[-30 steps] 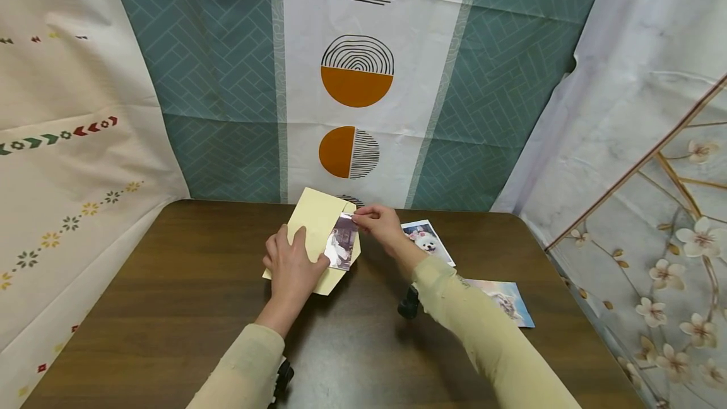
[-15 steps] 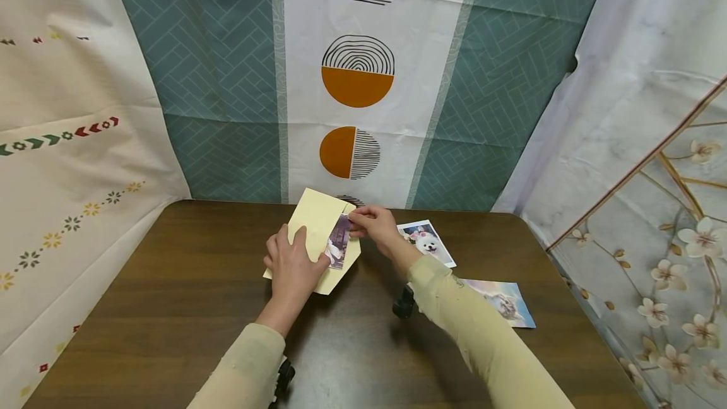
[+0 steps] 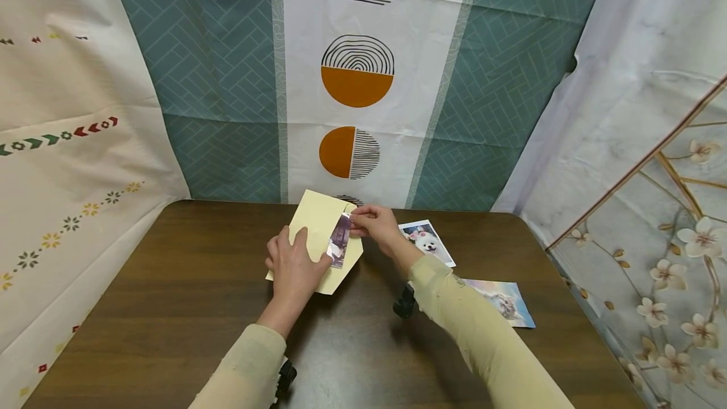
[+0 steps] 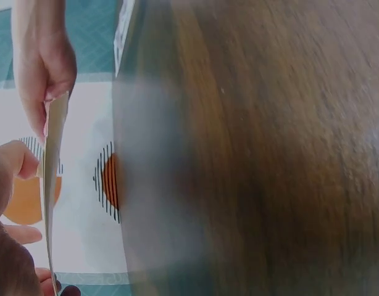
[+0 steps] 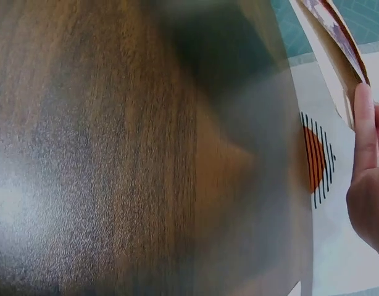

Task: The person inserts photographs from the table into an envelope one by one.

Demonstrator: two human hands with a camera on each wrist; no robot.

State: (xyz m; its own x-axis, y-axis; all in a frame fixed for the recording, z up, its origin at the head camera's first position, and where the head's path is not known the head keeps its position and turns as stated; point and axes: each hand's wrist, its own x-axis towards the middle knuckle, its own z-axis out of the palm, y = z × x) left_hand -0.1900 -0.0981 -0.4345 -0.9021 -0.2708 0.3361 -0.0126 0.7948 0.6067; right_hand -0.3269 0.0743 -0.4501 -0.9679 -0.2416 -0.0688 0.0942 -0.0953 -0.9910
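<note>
While the left hand supports the envelope, the right hand guides the photo at its mouth. The envelope is raised above the wooden table, tilted, near the far edge and left of that edge's midpoint. Its mouth and pale flap face the table's right edge. The left grip is closed to the thickness of the envelope, with digits on both faces; the thumb sits beside the mouth. The right grip is a closed pinch on the photo's upper right corner, fingertips together. The photo stands partly inside the envelope; a narrow strip shows between the front panel and the flap, and the right wrist view shows the sheet bowed.

A dog photo lies near the far edge, to the right of the right hand. A pastel picture lies nearer the right edge, partly covered by the right sleeve. A patterned curtain hangs behind the far edge. A black device is located at the right wrist.
</note>
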